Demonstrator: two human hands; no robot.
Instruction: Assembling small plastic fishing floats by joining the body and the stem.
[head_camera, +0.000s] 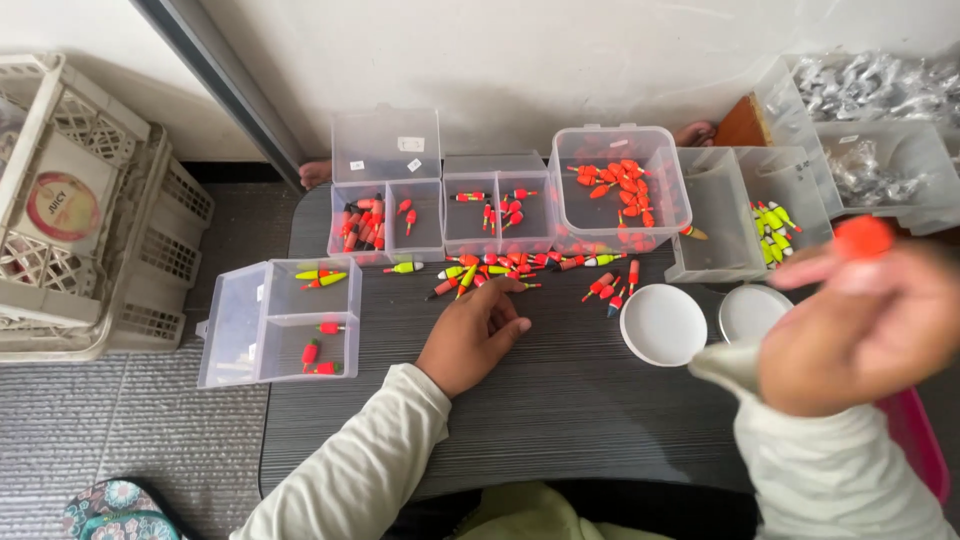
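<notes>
Small orange, red and yellow-green fishing floats (500, 268) lie loose on a dark grey table (560, 400). My left hand (472, 335) rests palm down on the table, fingertips touching the loose floats, holding nothing. My right hand (860, 325) is raised close to the camera at the right and blurred, pinching an orange float (862, 236) between its fingertips. Clear plastic boxes with floats stand behind: a divided one (386, 215), another divided one (498, 212), and a tub of orange floats (618, 190).
An open divided clear box (280, 320) overhangs the table's left edge. Two white round lids (663, 324) lie right of centre. Clear bins (745, 210) with yellow-green floats and bags of silver parts (870, 90) sit at the right. A white crate (80, 200) stands on the floor at left.
</notes>
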